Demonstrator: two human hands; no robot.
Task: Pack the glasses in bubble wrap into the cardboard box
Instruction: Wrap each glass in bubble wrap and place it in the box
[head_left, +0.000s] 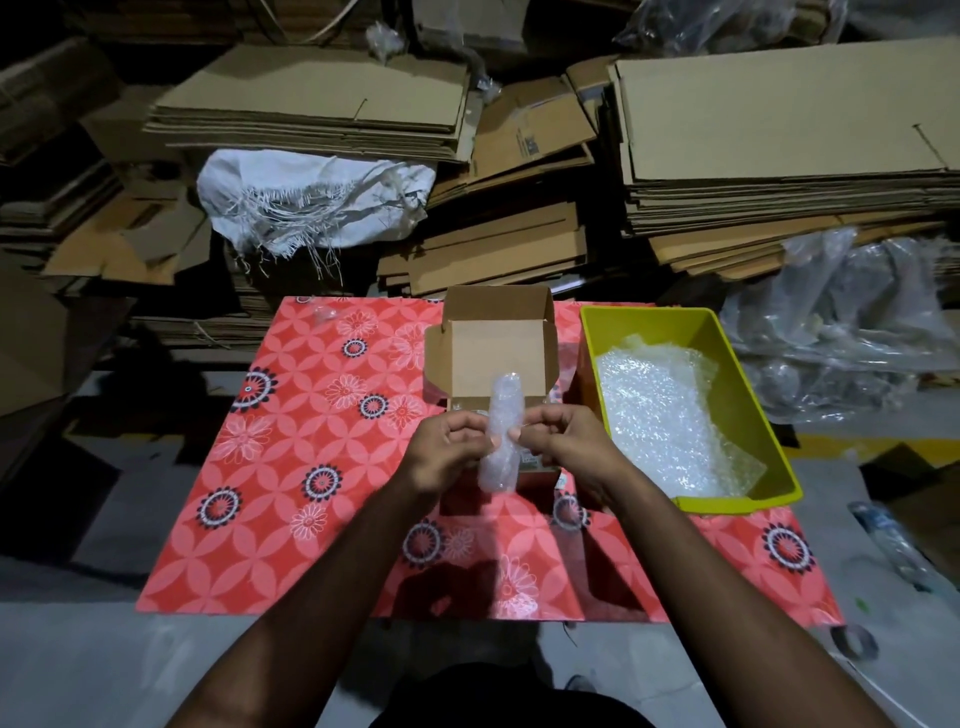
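Note:
A long bundle rolled in bubble wrap stands roughly upright above the near edge of the small open cardboard box. My left hand pinches the bundle from the left at its middle. My right hand pinches it from the right at the same height. What the wrap encloses cannot be made out. The box has its lid and flaps raised and sits in the middle of the red flowered cloth.
A yellow plastic bin holding loose bubble wrap sheets stands right of the box. Stacks of flattened cardboard and a white sack fill the back. Clear plastic bags lie at the right.

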